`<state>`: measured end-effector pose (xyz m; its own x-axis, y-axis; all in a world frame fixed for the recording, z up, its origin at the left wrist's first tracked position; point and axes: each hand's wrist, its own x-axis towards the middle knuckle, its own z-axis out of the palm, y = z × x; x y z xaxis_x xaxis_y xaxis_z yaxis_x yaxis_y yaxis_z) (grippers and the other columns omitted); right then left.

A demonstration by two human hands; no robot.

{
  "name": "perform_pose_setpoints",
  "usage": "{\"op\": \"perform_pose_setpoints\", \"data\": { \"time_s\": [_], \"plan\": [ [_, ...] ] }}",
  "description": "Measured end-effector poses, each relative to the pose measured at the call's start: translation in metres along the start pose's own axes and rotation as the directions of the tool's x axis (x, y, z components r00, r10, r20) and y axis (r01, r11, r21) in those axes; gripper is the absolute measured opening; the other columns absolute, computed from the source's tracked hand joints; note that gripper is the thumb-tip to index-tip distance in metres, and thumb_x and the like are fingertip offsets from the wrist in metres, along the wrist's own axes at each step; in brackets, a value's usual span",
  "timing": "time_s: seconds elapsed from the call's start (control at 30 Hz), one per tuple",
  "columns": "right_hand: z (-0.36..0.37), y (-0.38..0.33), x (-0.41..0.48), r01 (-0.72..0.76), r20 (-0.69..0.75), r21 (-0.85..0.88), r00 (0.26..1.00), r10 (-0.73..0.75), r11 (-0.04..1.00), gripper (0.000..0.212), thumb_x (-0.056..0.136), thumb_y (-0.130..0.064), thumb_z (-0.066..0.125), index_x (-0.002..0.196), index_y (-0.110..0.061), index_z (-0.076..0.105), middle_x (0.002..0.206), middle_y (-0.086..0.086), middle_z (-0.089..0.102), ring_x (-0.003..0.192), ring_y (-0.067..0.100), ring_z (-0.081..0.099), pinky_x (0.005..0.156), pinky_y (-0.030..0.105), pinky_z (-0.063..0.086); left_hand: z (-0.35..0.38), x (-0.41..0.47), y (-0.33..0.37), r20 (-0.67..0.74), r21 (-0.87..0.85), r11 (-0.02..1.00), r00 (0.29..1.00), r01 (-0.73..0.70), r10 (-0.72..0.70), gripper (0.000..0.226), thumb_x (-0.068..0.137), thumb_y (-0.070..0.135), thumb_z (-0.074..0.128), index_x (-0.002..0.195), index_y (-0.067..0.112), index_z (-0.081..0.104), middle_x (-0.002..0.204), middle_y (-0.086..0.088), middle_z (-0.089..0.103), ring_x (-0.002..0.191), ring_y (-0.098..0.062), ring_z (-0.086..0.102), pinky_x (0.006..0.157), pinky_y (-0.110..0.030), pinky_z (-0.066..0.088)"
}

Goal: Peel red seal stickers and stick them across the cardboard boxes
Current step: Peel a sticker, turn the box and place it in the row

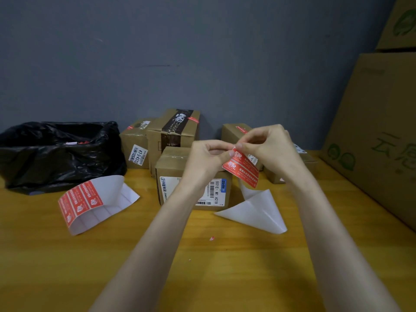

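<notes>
Two bare arms are all there is to see of the person. The left forearm (157, 233) and the right forearm (326, 221) are uncovered along their whole visible length. Both are long and slim, broad near the lower edge and narrowing to thin wrists. The left hand (206, 154) and the right hand (267, 149) are bare too, with slender fingers (254, 137). The nails (231, 153) that show, on the left thumb and a right fingertip, are short and plain. Knuckles stand out as soft ridges on the right hand.
</notes>
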<state>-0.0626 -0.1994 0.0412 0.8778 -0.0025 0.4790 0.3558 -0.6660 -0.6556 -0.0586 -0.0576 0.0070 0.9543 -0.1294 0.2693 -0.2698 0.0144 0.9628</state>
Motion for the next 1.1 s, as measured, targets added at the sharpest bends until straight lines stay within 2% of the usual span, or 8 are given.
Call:
{"op": "perform_pose_setpoints", "data": {
  "time_s": [0.17,0.3,0.43,0.57,0.73,0.97,1.03,1.1],
  "plan": [
    [0.001,0.005,0.002,-0.027,-0.037,-0.004,0.999,0.027,1.0,0.022,0.083,-0.022,0.068,0.063,-0.029,0.061,0.071,-0.012,0.063,0.069,0.006,0.061,0.069,0.02,0.05,0.004,0.0,0.0,-0.025,0.07,0.998,1.0,-0.003,0.005,0.013,0.086,0.008,0.064,0.092,0.018,0.058,0.087,-0.011,0.071,0.081,-0.018,0.069,0.071,-0.03,0.058],
    [0.002,0.009,0.005,-0.076,-0.057,0.008,0.995,0.077,0.997,0.016,0.084,-0.019,0.066,0.069,-0.022,0.062,0.071,-0.012,0.06,0.073,0.008,0.06,0.068,0.023,0.049,0.004,0.001,0.0,-0.037,0.191,0.978,0.996,-0.078,0.086,0.017,0.086,0.006,0.064,0.084,0.023,0.058,0.091,-0.007,0.067,0.089,-0.018,0.066,0.071,-0.034,0.058],
    [0.0,0.015,0.007,-0.109,-0.09,0.009,0.99,0.11,0.994,0.013,0.087,-0.018,0.062,0.075,-0.017,0.063,0.072,-0.014,0.058,0.07,0.004,0.056,0.059,0.015,0.042,0.006,0.001,-0.001,-0.035,0.247,0.968,0.998,-0.044,0.055,0.017,0.089,0.011,0.061,0.102,0.017,0.069,0.094,0.003,0.06,0.09,-0.012,0.06,0.073,-0.025,0.056],
    [-0.006,0.022,0.009,-0.173,-0.147,0.041,0.973,0.177,0.984,0.016,0.09,-0.019,0.057,0.075,-0.02,0.061,0.078,-0.006,0.062,0.074,0.008,0.058,0.058,0.019,0.044,0.01,0.0,-0.002,-0.052,0.267,0.964,0.999,-0.002,0.016,0.023,0.09,0.011,0.06,0.111,0.014,0.068,0.108,-0.004,0.06,0.102,-0.019,0.061,0.08,-0.034,0.057],
    [-0.02,0.03,0.011,-0.246,-0.245,0.077,0.935,0.257,0.966,0.018,0.088,-0.016,0.057,0.072,-0.019,0.061,0.082,0.0,0.065,0.088,0.019,0.064,0.078,0.035,0.055,0.013,-0.001,0.001,-0.066,0.294,0.956,0.998,0.003,0.017,0.022,0.09,0.009,0.059,0.11,0.01,0.068,0.104,-0.003,0.057,0.1,-0.019,0.062,0.077,-0.032,0.058],
    [-0.035,0.034,0.007,-0.237,-0.423,0.118,0.867,0.265,0.964,0.013,0.089,-0.016,0.055,0.077,-0.018,0.06,0.081,-0.003,0.061,0.083,0.014,0.06,0.076,0.028,0.05,0.017,-0.002,-0.002,-0.085,0.392,0.918,0.991,-0.063,0.105,0.023,0.09,0.008,0.059,0.111,0.007,0.068,0.11,-0.01,0.063,0.098,-0.019,0.063,0.075,-0.031,0.058],
    [-0.037,0.033,0.007,-0.212,-0.479,0.155,0.838,0.261,0.965,0.011,0.089,-0.015,0.055,0.081,-0.016,0.062,0.076,-0.006,0.059,0.077,0.011,0.059,0.074,0.026,0.051,0.018,-0.002,-0.003,-0.071,0.462,0.88,0.985,-0.11,0.16,0.024,0.09,0.009,0.059,0.113,0.007,0.067,0.113,-0.01,0.064,0.099,-0.018,0.063,0.079,-0.032,0.057],
    [-0.039,0.031,0.006,-0.19,-0.52,0.187,0.813,0.261,0.964,0.009,0.09,-0.014,0.055,0.088,-0.014,0.064,0.08,-0.005,0.059,0.074,0.007,0.056,0.068,0.018,0.049,0.021,-0.003,-0.004,-0.04,0.558,0.812,0.972,-0.17,0.231,0.025,0.091,0.01,0.058,0.115,0.008,0.066,0.114,-0.006,0.063,0.102,-0.015,0.061,0.082,-0.024,0.054]
  ]
}}
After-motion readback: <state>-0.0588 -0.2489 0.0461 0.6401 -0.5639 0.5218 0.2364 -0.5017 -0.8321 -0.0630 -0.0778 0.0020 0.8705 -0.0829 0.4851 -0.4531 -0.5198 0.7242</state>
